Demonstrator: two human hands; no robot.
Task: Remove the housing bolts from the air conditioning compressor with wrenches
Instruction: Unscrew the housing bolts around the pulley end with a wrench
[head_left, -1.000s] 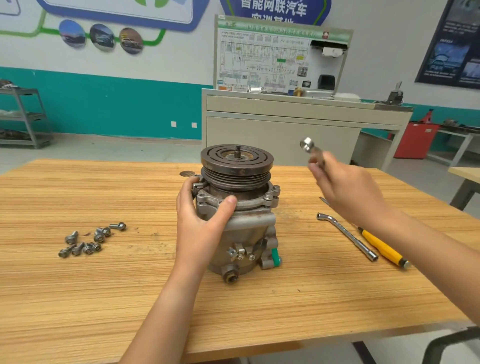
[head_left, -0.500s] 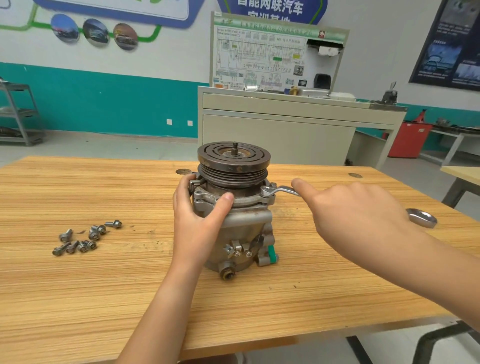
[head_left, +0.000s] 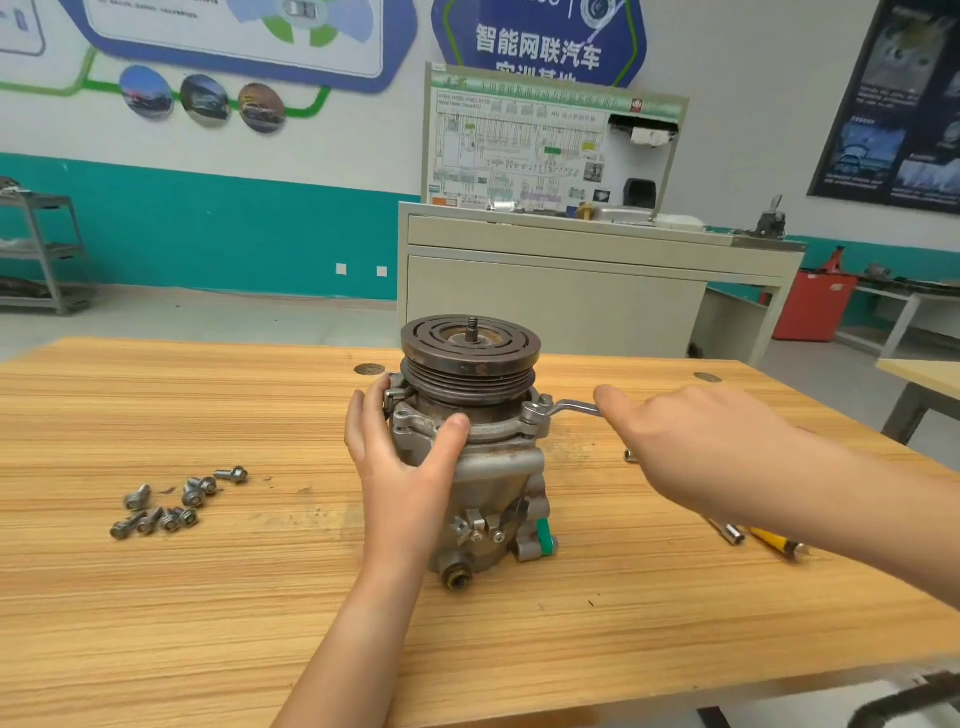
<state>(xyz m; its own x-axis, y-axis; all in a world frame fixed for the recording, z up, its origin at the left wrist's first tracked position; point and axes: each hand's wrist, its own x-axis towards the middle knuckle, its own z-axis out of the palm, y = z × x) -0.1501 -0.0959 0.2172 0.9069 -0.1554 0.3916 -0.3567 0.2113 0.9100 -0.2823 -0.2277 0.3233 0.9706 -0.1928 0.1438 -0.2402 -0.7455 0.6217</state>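
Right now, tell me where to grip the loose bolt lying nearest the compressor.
Pinch the bolt across its shank from above: it lies on its side on the table, apart from the other bolts, leaving finger room both sides.

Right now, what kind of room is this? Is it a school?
Probably a car-repair training workshop. A wiring-diagram teaching board stands behind, car pictures decorate the wall, and a compressor sits on the workbench with a wrench fitted to it.

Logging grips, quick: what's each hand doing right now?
Left hand: grips the compressor.
Right hand: holds the wrench.
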